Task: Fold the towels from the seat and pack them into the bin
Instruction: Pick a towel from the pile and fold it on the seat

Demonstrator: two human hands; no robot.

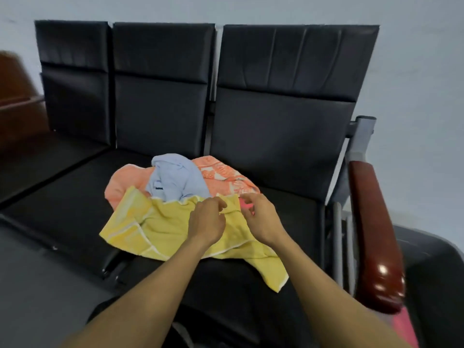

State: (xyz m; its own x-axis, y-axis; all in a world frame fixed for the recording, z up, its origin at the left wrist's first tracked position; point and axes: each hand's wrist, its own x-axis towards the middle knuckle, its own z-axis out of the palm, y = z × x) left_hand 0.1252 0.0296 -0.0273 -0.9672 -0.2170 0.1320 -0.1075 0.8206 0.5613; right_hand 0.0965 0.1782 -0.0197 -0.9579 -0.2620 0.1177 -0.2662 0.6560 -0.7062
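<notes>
Three crumpled towels lie in a heap on the black bench seat (75,204). The yellow towel (155,229) is spread at the front, with a corner hanging toward me. A light blue towel (173,179) sits on top of an orange patterned towel (226,174) behind it. My left hand (208,219) pinches the yellow towel's far edge with curled fingers. My right hand (261,214) hovers just to the right of it, over the same edge, its fingers loosely curled and apart, holding nothing that I can see.
The bench has three black backrests (283,96) against a pale wall. A glossy red-brown armrest (371,237) closes its right end, with a dark grey rounded object (431,267) beyond it. A brown wooden piece (15,96) stands at far left.
</notes>
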